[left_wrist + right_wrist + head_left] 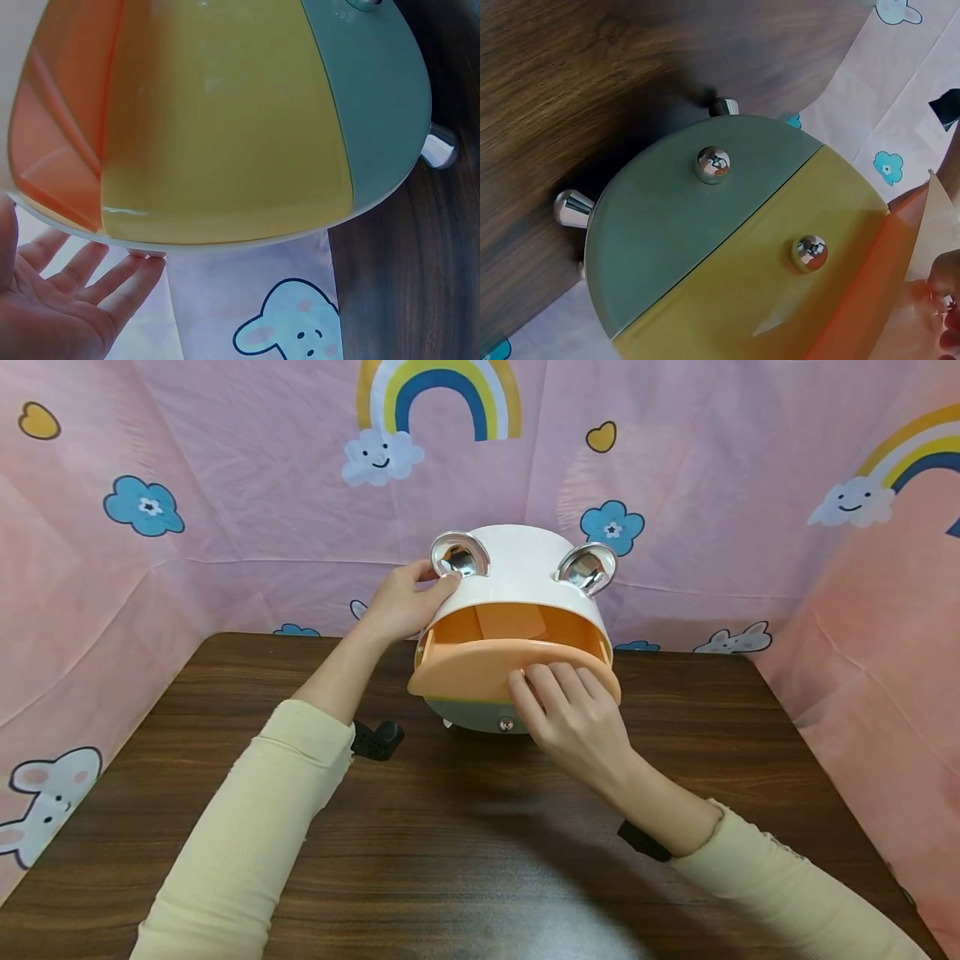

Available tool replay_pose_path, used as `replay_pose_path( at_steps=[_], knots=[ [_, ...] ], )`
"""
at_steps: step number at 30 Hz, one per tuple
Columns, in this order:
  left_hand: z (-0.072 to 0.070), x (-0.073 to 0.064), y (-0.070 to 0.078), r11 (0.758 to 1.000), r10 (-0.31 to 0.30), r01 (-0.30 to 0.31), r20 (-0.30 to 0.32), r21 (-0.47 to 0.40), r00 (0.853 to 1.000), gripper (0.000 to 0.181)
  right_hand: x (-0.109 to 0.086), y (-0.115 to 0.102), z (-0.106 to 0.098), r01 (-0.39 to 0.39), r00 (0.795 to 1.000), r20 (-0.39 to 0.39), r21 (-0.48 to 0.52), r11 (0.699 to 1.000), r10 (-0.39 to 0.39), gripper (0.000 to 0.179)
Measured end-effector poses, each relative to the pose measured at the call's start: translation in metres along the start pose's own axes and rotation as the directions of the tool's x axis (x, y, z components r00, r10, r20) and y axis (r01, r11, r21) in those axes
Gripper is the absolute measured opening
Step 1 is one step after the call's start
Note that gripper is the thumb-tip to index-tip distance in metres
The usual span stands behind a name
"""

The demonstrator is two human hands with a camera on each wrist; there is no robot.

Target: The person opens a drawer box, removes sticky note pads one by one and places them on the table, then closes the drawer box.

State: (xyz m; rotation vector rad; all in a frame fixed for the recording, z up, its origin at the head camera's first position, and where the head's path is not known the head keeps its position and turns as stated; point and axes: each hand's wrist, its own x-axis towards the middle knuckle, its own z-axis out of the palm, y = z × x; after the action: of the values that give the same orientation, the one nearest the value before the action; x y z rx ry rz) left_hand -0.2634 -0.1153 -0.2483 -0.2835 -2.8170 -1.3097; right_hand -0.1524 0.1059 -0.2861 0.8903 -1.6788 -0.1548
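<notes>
A small rounded drawer cabinet with a white shell (522,552) and two silvery ears stands on the table. Its top orange drawer (472,670) is pulled partway out; the yellow drawer (225,127) and green drawer (671,217) below are closed. My right hand (573,714) pinches the orange drawer's silver knob (949,301) with curled fingers, which mostly hide it in the head view. My left hand (408,602) rests on the cabinet's upper left side, thumb beside the left ear (460,555). In the left wrist view its fairly straight fingers (131,292) touch the shell's edge.
Dark wood-grain tabletop (420,860) extends in front and to both sides of the cabinet. A pink cloth (262,460) printed with rainbows, clouds and flowers hangs behind and at the sides. Short metallic legs (574,208) hold the cabinet up.
</notes>
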Motion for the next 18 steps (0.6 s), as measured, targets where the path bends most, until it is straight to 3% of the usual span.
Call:
replay_pose_path(
  at_steps=[18],
  knots=[
    [0.0, 0.001, 0.0, 1.0, 0.013, -0.013, -0.014, -0.006, 1.0, 0.057, 0.013, -0.004, -0.026, 0.067, 0.997, 0.028, 0.036, 0.997, -0.069, 0.014]
  ],
)
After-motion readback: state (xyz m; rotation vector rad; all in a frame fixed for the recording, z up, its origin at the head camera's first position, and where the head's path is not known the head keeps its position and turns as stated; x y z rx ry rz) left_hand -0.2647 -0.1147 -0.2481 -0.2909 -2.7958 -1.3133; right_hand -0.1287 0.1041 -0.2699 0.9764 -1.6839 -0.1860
